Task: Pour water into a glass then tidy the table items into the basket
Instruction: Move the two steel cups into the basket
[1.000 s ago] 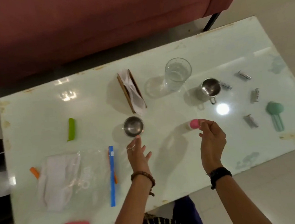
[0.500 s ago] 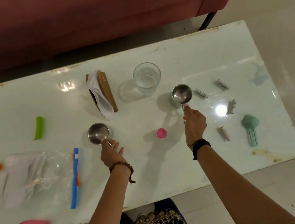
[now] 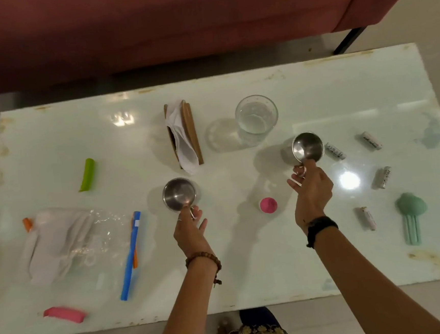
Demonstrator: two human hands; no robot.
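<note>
Steel cups are now pinched by their handles, the left cup (image 3: 180,194) by the left hand (image 3: 191,229) and the right cup (image 3: 307,147) by the right hand (image 3: 312,190), both off the pink cap (image 3: 268,205) since a second ago; glass (image 3: 257,121) sits far-centre on the tabletop (image 3: 248,257), water in it, pour likely done.

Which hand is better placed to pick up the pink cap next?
Neither is free: the left hand and right hand each hold a steel cup's handle. Slight edge to the right, nearer the pink cap.
</note>
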